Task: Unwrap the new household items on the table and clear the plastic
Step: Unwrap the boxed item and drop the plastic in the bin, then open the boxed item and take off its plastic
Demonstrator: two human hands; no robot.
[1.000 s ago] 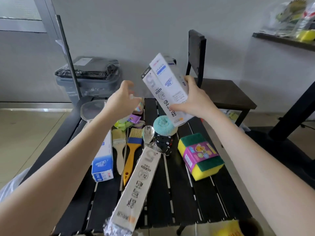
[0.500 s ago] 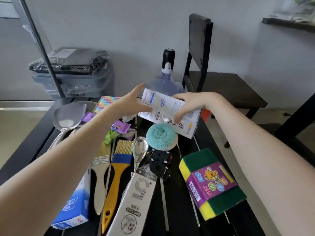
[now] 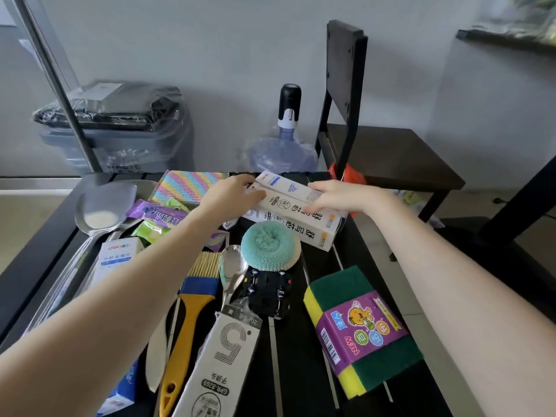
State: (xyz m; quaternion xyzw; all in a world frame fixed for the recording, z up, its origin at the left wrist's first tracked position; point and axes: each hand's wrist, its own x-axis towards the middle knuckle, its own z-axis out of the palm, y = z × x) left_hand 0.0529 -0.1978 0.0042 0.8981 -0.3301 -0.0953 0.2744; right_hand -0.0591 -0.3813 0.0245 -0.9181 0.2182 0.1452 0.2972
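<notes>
Black table [image 3: 304, 371], two white boxes [image 3: 296, 212].

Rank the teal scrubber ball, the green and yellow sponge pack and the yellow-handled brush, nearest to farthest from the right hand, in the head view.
1. Teal scrubber ball: just below and left of the right hand, near the table's middle.
2. Green and yellow sponge pack: lower on the right side, towards the camera.
3. Yellow-handled brush: lower left, under the left forearm.

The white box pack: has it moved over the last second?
Yes. The white box pack, earlier held up in front of the chair back, has come down flat on the table beyond the teal scrubber, under both hands.
</notes>
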